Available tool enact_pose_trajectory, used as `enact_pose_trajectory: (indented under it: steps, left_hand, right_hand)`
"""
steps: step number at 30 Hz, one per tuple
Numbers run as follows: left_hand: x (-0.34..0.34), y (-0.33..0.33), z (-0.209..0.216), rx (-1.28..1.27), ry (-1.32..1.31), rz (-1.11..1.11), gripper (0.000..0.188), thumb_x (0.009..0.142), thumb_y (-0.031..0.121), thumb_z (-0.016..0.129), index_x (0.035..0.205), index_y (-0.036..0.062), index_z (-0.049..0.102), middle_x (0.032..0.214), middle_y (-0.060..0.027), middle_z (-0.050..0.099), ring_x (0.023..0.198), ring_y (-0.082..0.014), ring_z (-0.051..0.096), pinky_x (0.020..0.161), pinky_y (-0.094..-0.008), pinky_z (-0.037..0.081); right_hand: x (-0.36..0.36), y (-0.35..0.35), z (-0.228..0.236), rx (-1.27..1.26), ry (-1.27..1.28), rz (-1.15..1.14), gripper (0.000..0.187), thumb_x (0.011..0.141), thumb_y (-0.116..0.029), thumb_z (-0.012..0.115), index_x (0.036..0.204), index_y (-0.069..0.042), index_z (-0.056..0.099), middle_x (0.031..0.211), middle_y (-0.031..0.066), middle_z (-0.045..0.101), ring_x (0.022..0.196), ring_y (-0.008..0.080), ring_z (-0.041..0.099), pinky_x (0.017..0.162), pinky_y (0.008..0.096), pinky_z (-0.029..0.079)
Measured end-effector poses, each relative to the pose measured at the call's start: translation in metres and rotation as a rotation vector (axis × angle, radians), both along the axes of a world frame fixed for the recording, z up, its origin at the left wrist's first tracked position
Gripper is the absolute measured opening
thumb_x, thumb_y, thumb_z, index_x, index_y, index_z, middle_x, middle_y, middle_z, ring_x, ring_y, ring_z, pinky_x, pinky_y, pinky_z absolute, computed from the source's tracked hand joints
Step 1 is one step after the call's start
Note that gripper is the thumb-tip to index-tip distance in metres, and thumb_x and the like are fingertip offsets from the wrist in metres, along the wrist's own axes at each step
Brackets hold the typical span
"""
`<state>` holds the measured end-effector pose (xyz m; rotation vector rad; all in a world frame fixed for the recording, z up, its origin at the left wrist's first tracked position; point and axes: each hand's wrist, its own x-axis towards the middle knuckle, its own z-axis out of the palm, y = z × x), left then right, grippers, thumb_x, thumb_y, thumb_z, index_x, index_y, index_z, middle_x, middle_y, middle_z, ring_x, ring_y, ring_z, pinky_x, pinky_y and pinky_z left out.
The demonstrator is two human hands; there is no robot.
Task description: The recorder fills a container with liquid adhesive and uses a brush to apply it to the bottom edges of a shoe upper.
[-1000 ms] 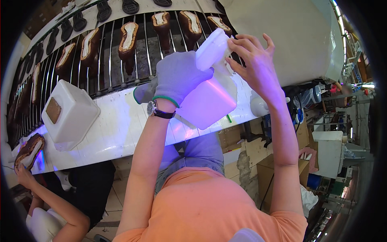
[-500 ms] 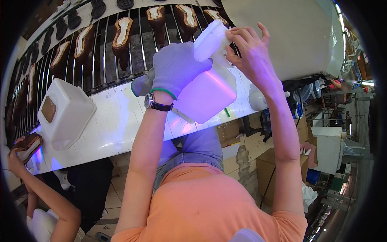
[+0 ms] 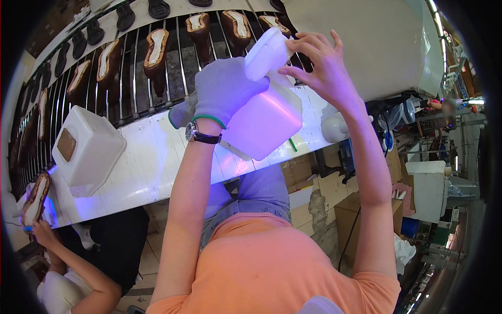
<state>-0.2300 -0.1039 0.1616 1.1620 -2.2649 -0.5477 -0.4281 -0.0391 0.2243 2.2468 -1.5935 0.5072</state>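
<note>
My left hand (image 3: 225, 86), in a grey knitted glove with a green cuff, grips a thick white oblong piece (image 3: 265, 53), shaped like a shoe sole and held tilted up. On the piece's right edge are the bare fingertips of my right hand (image 3: 321, 65); its thumb lies lower, along the same edge, and its little finger is raised. Whether something thin is pinched there is too small to tell. Below both hands a white plastic box (image 3: 269, 125), lit purple, stands on the white table (image 3: 151, 157). Another grey glove (image 3: 180, 112) lies beside my left wrist.
A second white box (image 3: 91, 152) with a brown patch stands at the left. Beyond the table, a rod rack (image 3: 178, 68) carries several brown shoes (image 3: 157, 52); black soles (image 3: 125, 17) lie farther back. A co-worker's hand (image 3: 46, 234) holds a brown shoe (image 3: 35, 201) at lower left.
The white piece and both my hands have shifted slightly left. My right thumb and forefinger are farther apart. The co-worker's shoe has turned more upright, with one hand now at its lower end.
</note>
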Motion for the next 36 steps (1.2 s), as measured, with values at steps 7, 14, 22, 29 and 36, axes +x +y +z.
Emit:
enact_pose_trajectory:
  steps: [7, 14, 22, 29, 36]
  left_hand:
    - [0.0, 0.002, 0.001, 0.007, -0.028, 0.0, 0.045, 0.072, 0.051, 0.068, 0.087, 0.0091, 0.074, 0.077, -0.0131, 0.071, 0.074, -0.0305, 0.07, 0.067, -0.0423, 0.054]
    - [0.009, 0.01, 0.011, 0.037, -0.02, 0.017, 0.045, 0.072, 0.052, 0.067, 0.083, 0.0087, 0.073, 0.072, -0.0149, 0.07, 0.071, -0.0316, 0.071, 0.066, -0.0418, 0.055]
    - [0.003, 0.008, 0.015, 0.031, -0.135, 0.058, 0.053, 0.071, 0.059, 0.07, 0.086, 0.0082, 0.072, 0.073, -0.0158, 0.069, 0.072, -0.0328, 0.07, 0.066, -0.0432, 0.055]
    - [-0.001, 0.005, 0.024, 0.064, -0.134, 0.047, 0.044, 0.073, 0.05, 0.067, 0.085, 0.0085, 0.075, 0.076, -0.0161, 0.071, 0.074, -0.0318, 0.071, 0.068, -0.0425, 0.056]
    - [0.004, 0.003, 0.012, 0.013, -0.066, 0.015, 0.045, 0.071, 0.051, 0.067, 0.081, 0.0077, 0.071, 0.074, -0.0143, 0.069, 0.071, -0.0319, 0.069, 0.066, -0.0437, 0.053]
  right_hand:
    - [-0.011, -0.002, -0.005, 0.02, -0.065, 0.013, 0.032, 0.081, -0.026, 0.076, 0.106, -0.009, 0.066, 0.108, 0.0064, 0.062, 0.118, 0.0214, 0.055, 0.115, 0.0605, 0.016]
    - [0.001, 0.003, -0.011, -0.033, -0.056, 0.041, 0.027, 0.08, -0.016, 0.075, 0.104, -0.009, 0.067, 0.105, 0.0052, 0.062, 0.115, 0.0203, 0.056, 0.116, 0.0606, 0.018]
    - [0.001, -0.001, -0.014, -0.2, 0.14, 0.043, 0.022, 0.08, -0.012, 0.073, 0.101, -0.008, 0.069, 0.094, 0.0017, 0.064, 0.107, 0.0152, 0.059, 0.118, 0.0582, 0.018]
    - [-0.015, -0.004, -0.007, -0.129, 0.082, 0.064, 0.026, 0.081, -0.018, 0.074, 0.106, -0.01, 0.069, 0.105, 0.0003, 0.066, 0.114, 0.0168, 0.057, 0.118, 0.0559, 0.018]
    - [-0.003, -0.006, 0.002, -0.166, 0.172, 0.145, 0.019, 0.078, -0.015, 0.071, 0.095, -0.007, 0.069, 0.101, 0.0015, 0.066, 0.124, 0.0194, 0.052, 0.115, 0.0529, 0.025]
